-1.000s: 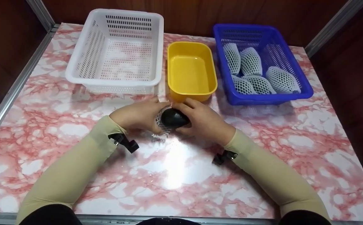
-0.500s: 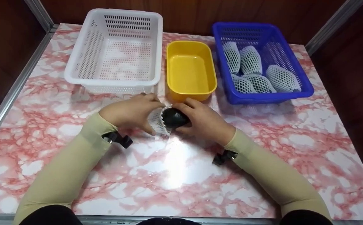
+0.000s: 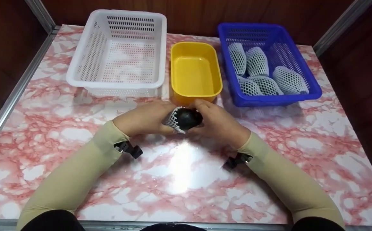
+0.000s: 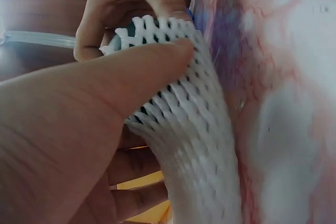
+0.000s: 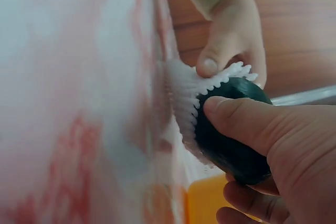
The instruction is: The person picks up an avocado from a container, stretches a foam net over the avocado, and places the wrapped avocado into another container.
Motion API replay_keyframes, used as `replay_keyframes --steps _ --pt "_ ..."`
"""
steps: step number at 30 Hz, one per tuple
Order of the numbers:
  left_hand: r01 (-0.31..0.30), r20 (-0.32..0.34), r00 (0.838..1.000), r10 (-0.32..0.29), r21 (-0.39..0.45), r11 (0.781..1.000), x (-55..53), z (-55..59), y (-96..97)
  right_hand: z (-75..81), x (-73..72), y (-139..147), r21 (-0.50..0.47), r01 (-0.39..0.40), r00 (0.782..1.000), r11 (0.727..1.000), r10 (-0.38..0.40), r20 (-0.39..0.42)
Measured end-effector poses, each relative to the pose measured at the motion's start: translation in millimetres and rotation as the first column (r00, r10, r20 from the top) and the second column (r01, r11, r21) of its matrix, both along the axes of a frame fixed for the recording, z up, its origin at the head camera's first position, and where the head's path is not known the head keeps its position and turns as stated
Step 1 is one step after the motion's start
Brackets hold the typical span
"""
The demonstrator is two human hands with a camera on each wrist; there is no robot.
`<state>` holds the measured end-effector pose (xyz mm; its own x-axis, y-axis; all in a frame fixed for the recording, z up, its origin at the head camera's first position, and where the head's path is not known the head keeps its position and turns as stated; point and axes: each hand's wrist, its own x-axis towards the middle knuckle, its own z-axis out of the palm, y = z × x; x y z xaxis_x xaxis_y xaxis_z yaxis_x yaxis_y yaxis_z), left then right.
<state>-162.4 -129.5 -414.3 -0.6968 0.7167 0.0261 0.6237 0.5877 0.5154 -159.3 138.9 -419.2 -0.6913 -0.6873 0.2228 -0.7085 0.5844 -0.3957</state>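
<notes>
A dark green, smooth avocado (image 3: 188, 119) is partly inside a white foam net sleeve (image 3: 173, 120), in front of the yellow tub. My left hand (image 3: 146, 118) grips the sleeve from the left. In the left wrist view its thumb lies across the net, and the sleeve's long loose tail (image 4: 205, 177) hangs away from the fruit. With thumb and fingers my right hand (image 3: 221, 123) holds the avocado's bare end; the right wrist view shows the sleeve's scalloped mouth around the avocado (image 5: 231, 140). The far fingers of both hands are partly hidden.
At the back left stands a white perforated basket (image 3: 117, 85), with a yellow tub (image 3: 197, 96) beside it. A blue basket (image 3: 277, 100) at the back right holds several net-covered fruits (image 3: 290, 80). All stand on a marbled red-and-white table (image 3: 179, 199).
My left hand first drew back left along the sleeve, then came in again and gripped it nearer the avocado. The right hand and the avocado have shifted slightly right.
</notes>
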Motion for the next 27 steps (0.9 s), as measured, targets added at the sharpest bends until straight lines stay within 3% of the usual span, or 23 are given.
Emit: replay_keyframes --steps 6,13,18,27 --pt "-0.010 -0.032 0.999 0.010 0.007 1.000 4.0 0.9 9.5 6.2 0.4 4 0.019 -0.029 0.998 0.999 0.031 -0.061" --pt "-0.017 -0.041 0.999 0.016 -0.025 1.000 6.9 -1.6 15.8 0.9 3.6 0 0.022 -0.066 0.993 0.998 0.068 -0.097" --pt "-0.066 -0.033 0.997 0.064 -0.056 0.996 7.3 -5.1 17.8 -1.1 5.4 -2 -0.011 -0.074 0.993 0.997 0.072 -0.098" --pt "-0.052 0.019 0.998 0.053 -0.013 0.999 6.3 -4.8 12.2 4.0 -3.9 9 0.014 -0.162 0.986 0.987 0.163 -0.039"
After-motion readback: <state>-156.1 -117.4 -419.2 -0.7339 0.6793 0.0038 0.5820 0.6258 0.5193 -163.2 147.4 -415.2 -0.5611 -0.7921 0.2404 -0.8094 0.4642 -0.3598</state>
